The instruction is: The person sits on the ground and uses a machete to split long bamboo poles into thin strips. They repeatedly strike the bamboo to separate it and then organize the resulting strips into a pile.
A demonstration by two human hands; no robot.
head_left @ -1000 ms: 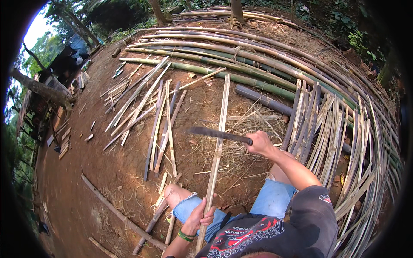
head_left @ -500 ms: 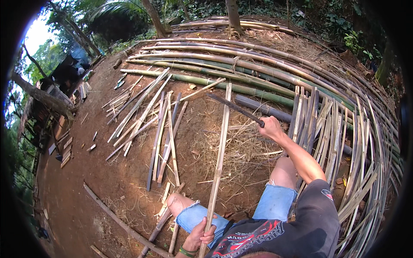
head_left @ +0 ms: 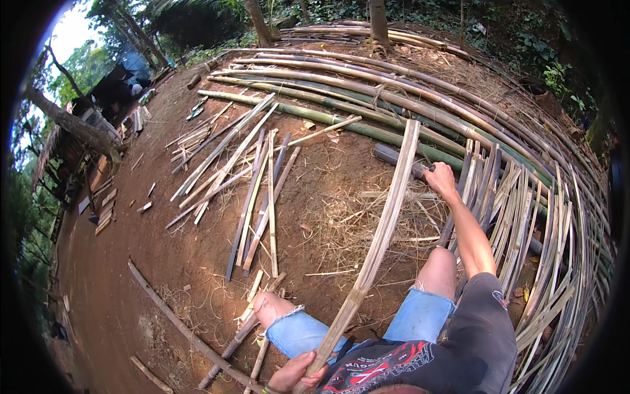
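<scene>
A long split bamboo strip [head_left: 371,266] rises at a slant from my lap, its broad face toward me. My left hand [head_left: 298,372] is closed around its near end at the bottom of the view. Beyond the strip's right edge, my right hand [head_left: 441,180] is closed on the handle of a machete. The blade is mostly hidden; I cannot tell whether it touches the strip. A dark bamboo pole [head_left: 388,154] lies on the ground behind the strip and close to that hand.
Several split strips [head_left: 262,203] lie on the dirt at left centre. Long bamboo poles [head_left: 308,118] stretch across the back. A dense pile of strips [head_left: 508,223] is at my right. Fibre shavings [head_left: 341,223] litter the ground ahead. A thin pole [head_left: 187,331] lies at lower left.
My right hand has moved right and slightly up, taking the machete behind the strip. The strip has tipped right and turned its broad face toward me. The view has shifted slightly.
</scene>
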